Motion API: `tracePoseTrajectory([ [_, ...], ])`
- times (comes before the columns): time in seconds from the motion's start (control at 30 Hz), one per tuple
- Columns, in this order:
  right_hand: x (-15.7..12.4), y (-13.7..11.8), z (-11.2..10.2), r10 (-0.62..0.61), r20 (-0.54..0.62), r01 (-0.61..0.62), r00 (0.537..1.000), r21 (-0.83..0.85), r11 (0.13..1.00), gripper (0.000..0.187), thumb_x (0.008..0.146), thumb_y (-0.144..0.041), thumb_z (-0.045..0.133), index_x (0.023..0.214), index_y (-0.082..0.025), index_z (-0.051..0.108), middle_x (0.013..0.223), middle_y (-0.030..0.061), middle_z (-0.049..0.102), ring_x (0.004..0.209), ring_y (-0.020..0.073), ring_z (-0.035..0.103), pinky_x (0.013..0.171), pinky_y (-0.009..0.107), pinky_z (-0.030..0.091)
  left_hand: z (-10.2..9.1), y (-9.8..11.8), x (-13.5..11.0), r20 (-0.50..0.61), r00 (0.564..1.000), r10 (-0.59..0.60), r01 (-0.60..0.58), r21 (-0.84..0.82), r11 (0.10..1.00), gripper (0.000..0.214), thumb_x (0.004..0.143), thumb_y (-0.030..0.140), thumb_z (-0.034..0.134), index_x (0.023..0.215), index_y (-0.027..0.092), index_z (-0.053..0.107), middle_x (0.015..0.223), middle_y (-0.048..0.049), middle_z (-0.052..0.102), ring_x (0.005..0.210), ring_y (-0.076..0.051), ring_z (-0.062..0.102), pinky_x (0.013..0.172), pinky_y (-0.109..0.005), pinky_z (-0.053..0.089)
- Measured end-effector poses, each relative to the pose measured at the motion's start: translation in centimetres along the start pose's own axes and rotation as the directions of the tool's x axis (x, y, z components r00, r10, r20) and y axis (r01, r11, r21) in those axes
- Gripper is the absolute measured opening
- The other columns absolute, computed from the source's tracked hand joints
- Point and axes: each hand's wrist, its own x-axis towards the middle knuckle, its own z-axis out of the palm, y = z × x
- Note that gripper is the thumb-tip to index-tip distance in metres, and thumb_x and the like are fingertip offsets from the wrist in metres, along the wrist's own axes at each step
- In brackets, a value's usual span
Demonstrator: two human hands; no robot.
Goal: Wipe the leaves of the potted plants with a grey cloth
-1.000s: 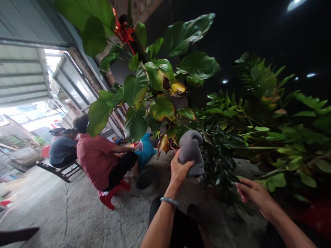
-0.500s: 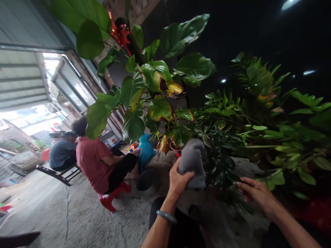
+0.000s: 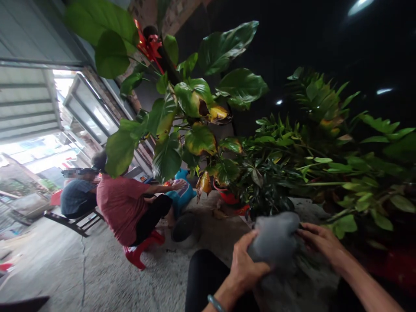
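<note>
My left hand [image 3: 245,262] is closed around a grey cloth [image 3: 276,238], thumb in front, the cloth bunched and blurred. A bracelet circles that wrist. On the right, my right hand [image 3: 320,242] pinches at the edge of a dark-leaved plant [image 3: 273,190]; what looks like a leaf is between its fingertips, partly hidden. The cloth reaches right up to those fingertips. Both hands are low in the view, in front of the potted plants.
A tall broad-leaved plant [image 3: 198,138] with yellowing leaves rises in the centre from a red pot [image 3: 227,195]. Bushy plants [image 3: 351,173] spread at right. A dark bucket [image 3: 185,229] stands on the concrete floor. A person in a red shirt [image 3: 120,203] sits on a red stool [image 3: 138,251].
My left hand has moved right and down with the cloth, bringing it to my right hand, which stays nearly in place. The seated person in red has stretched an arm forward.
</note>
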Motion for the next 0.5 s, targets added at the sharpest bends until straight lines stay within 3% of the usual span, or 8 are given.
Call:
tracePoseTrajectory([
  [0.1,-0.5,-0.3,0.3,-0.018,0.003,0.018,1.0,-0.004,1.0,0.024,0.04,-0.043,0.061,0.04,-0.023,0.047,0.037,-0.0034,0.043,0.034,0.0088,0.034,0.036,0.026,0.029,-1.9,3.8,3.6,-0.296,0.952,0.079,-0.138,-0.184,0.973,0.068,0.046,0.019,0.075,0.112,0.015,0.06,0.108,-0.0069,0.064,0.103,-0.025,0.057,0.093,-0.034,0.043],
  [0.2,-0.8,-0.5,0.8,-0.036,-0.001,0.036,0.999,-0.008,0.999,0.028,0.042,-0.045,0.063,0.04,-0.023,0.046,0.038,-0.0028,0.044,0.035,0.0085,0.036,0.037,0.025,0.03,-2.5,6.7,7.3,-0.368,0.929,-0.031,-0.137,-0.42,0.897,0.058,0.052,0.029,0.072,0.106,0.012,0.059,0.088,-0.0062,0.067,0.079,-0.019,0.061,0.075,-0.03,0.049],
  [0.27,-0.7,-0.4,1.0,-0.042,-0.003,0.042,0.999,-0.013,0.999,0.028,0.041,-0.046,0.063,0.041,-0.023,0.046,0.037,-0.0036,0.043,0.034,0.0088,0.035,0.037,0.025,0.031,-1.9,6.7,8.1,-0.296,0.948,-0.115,-0.061,-0.527,0.848,0.054,0.052,0.033,0.072,0.099,0.011,0.06,0.079,-0.0055,0.066,0.069,-0.017,0.06,0.068,-0.029,0.049],
  [0.33,-0.4,-0.2,0.9,-0.043,-0.009,0.042,0.999,-0.023,0.999,0.027,0.039,-0.046,0.062,0.041,-0.024,0.048,0.035,-0.0041,0.041,0.032,0.0097,0.034,0.035,0.026,0.03,-0.6,5.4,6.9,-0.148,0.982,-0.118,0.023,-0.525,0.851,0.055,0.048,0.034,0.075,0.096,0.01,0.061,0.075,-0.0047,0.065,0.067,-0.017,0.059,0.065,-0.029,0.049],
  [0.4,-0.1,0.1,0.4,-0.051,-0.013,0.05,0.999,-0.034,0.998,0.024,0.038,-0.045,0.062,0.042,-0.025,0.049,0.035,-0.0034,0.043,0.032,0.0115,0.035,0.035,0.028,0.031,0.6,3.6,4.5,0.06,0.998,-0.036,0.058,-0.419,0.906,0.061,0.043,0.03,0.078,0.099,0.012,0.063,0.077,-0.0036,0.066,0.071,-0.019,0.06,0.068,-0.03,0.05],
  [0.5,0.0,0.4,-0.5,-0.086,-0.02,0.085,0.996,-0.049,0.995,0.021,0.039,-0.042,0.062,0.044,-0.027,0.048,0.043,0.0011,0.053,0.042,0.0177,0.046,0.041,0.032,0.038,1.5,2.2,1.0,0.254,0.965,0.066,-0.036,-0.119,0.992,0.069,0.037,0.021,0.082,0.104,0.016,0.065,0.097,-0.004,0.067,0.094,-0.026,0.058,0.087,-0.035,0.046],
])
